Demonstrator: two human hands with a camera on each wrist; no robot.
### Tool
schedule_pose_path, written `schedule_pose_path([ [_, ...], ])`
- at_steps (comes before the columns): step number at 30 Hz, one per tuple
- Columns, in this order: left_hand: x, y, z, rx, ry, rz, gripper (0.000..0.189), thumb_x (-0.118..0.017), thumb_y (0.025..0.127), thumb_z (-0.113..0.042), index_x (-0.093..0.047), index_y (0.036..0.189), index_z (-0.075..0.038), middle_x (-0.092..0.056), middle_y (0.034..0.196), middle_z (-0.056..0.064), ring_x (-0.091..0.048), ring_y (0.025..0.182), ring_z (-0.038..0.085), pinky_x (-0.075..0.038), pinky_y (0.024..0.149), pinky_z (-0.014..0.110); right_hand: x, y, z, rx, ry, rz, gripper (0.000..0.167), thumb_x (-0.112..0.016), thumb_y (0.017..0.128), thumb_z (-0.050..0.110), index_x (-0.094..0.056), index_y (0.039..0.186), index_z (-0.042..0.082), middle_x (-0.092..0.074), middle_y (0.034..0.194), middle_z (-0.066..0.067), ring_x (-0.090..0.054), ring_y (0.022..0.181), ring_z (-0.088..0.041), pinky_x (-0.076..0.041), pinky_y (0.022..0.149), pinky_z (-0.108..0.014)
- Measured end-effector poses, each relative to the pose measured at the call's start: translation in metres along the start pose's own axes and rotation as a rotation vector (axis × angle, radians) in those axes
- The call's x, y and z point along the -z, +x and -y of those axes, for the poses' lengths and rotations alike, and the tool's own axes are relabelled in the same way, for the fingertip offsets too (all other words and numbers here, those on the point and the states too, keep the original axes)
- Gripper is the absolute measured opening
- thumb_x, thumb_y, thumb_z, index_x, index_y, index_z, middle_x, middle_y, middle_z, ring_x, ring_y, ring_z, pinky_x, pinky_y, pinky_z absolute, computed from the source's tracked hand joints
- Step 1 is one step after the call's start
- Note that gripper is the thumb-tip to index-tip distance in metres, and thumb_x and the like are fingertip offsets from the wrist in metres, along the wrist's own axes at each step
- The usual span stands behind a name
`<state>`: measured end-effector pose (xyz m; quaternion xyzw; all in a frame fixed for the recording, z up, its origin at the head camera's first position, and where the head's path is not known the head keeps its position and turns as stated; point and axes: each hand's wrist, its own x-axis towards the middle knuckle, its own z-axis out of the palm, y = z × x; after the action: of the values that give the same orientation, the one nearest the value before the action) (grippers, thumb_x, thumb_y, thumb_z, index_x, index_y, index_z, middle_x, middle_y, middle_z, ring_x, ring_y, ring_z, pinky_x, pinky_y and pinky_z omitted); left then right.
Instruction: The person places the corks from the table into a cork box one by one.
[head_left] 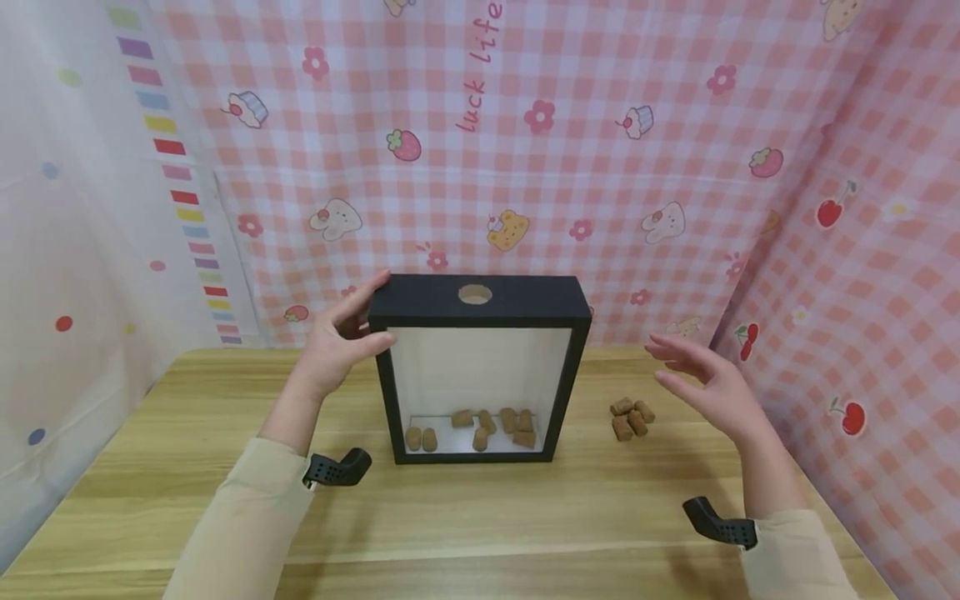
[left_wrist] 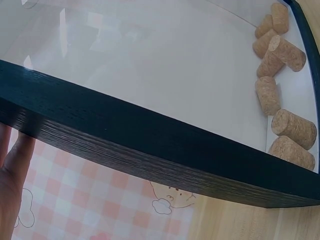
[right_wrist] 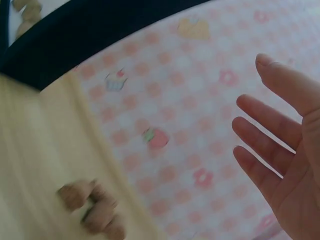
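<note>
A black shadow box frame [head_left: 420, 298] with a clear front and a round hole in its top stands upright on the table. Several corks [head_left: 480, 439] lie along its floor inside; the left wrist view shows these corks [left_wrist: 294, 128] close up. My left hand [head_left: 336, 348] holds the frame's upper left corner, thumb at the front edge and fingers around the side toward the back. Right of the frame, my right hand [head_left: 708, 385] hovers with its fingers spread and nothing in them. Below and left of it, a small group of loose corks [head_left: 637, 422] rests on the table.
The wooden table [head_left: 480, 533] runs back to a pink checked curtain [head_left: 540, 167] with cartoon prints. More of that cloth hangs on the right, and a white dotted curtain [head_left: 67, 250] on the left. Black wrist mounts [head_left: 341, 468] sit on both sleeves.
</note>
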<state>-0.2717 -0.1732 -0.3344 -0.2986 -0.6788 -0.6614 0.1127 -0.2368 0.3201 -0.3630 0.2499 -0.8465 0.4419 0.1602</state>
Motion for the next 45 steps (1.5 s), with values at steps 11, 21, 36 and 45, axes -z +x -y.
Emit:
schedule_pose_path([
  [11, 0.0, 0.001, -0.001, -0.005, -0.013, 0.008, 0.071, -0.068, 0.087, 0.007, -0.048, 0.149, -0.019, -0.043, 0.153, -0.002, -0.049, 0.129, 0.012, -0.045, 0.088, 0.024, -0.012, -0.022, -0.05, -0.134, 0.029, -0.004, 0.049, -0.063, 0.097, 0.004, -0.048, 0.142, -0.006, -0.056, 0.129, -0.032, -0.058, 0.107, 0.001, -0.045, 0.084, -0.012],
  [21, 0.0, 0.002, -0.001, -0.006, -0.006, 0.001, 0.072, -0.066, 0.086, 0.01, -0.048, 0.149, -0.017, -0.042, 0.154, -0.002, -0.04, 0.138, 0.013, -0.042, 0.091, 0.024, -0.016, -0.033, -0.071, -0.303, -0.017, 0.051, 0.056, -0.061, 0.1, 0.018, -0.042, 0.149, 0.0, -0.052, 0.139, -0.027, -0.054, 0.119, -0.035, -0.042, 0.084, -0.011],
  [36, 0.001, 0.0, 0.001, 0.001, -0.019, 0.006, 0.073, -0.066, 0.086, 0.011, -0.047, 0.15, -0.018, -0.04, 0.155, 0.0, -0.043, 0.136, 0.013, -0.043, 0.095, 0.025, -0.031, -0.041, -0.096, -0.338, -0.054, 0.08, 0.054, -0.064, 0.097, 0.012, -0.045, 0.143, -0.009, -0.058, 0.129, -0.031, -0.06, 0.11, -0.03, -0.042, 0.085, -0.014],
  [45, 0.0, 0.001, 0.001, -0.008, -0.011, -0.002, 0.073, -0.066, 0.085, 0.011, -0.048, 0.15, -0.018, -0.041, 0.155, 0.001, -0.047, 0.132, 0.013, -0.044, 0.094, 0.024, -0.04, -0.041, -0.097, -0.395, -0.096, 0.097, 0.051, -0.065, 0.098, 0.018, -0.051, 0.141, -0.005, -0.059, 0.131, -0.026, -0.055, 0.119, -0.038, -0.042, 0.086, -0.015],
])
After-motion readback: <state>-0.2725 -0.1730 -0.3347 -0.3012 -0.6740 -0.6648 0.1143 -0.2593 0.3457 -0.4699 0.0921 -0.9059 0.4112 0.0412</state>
